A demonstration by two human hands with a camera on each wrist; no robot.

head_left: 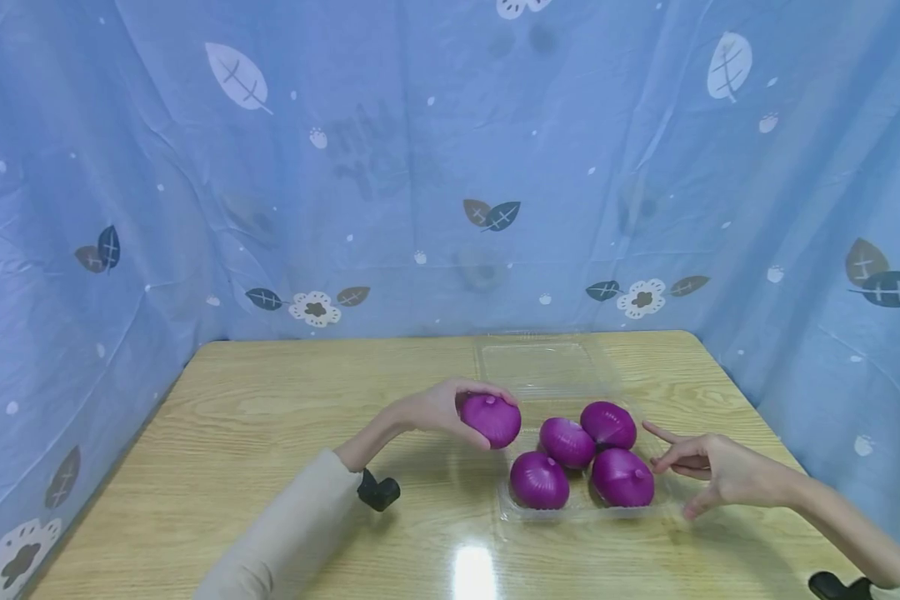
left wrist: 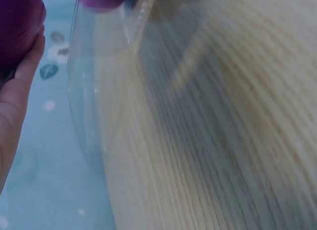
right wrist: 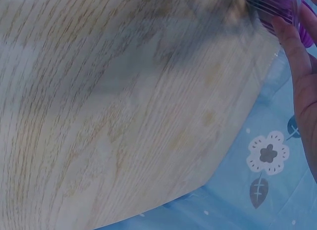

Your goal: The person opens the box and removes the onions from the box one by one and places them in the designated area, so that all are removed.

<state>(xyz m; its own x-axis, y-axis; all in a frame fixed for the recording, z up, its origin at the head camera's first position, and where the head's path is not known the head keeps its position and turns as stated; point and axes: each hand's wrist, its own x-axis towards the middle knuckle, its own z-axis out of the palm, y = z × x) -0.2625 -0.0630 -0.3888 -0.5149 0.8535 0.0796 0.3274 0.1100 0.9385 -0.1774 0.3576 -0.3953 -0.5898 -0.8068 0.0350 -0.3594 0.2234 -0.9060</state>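
In the head view, a red onion [head_left: 495,422] is gripped by the left hand [head_left: 444,410] at the left of a clear plastic clamshell [head_left: 581,512], where four red onions [head_left: 622,477] are held. The right hand's [head_left: 727,473] fingers are parted (curtain [head_left: 435,250] smudges cannot be read). In the left wrist view, the gripped onion is partly cropped. In the right, ribbed plastic is touched by a fingertip [right wrist: 283,25].

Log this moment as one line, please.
left hand: holds onion | right hand: beside tray | tray: four onions inside | lid: open
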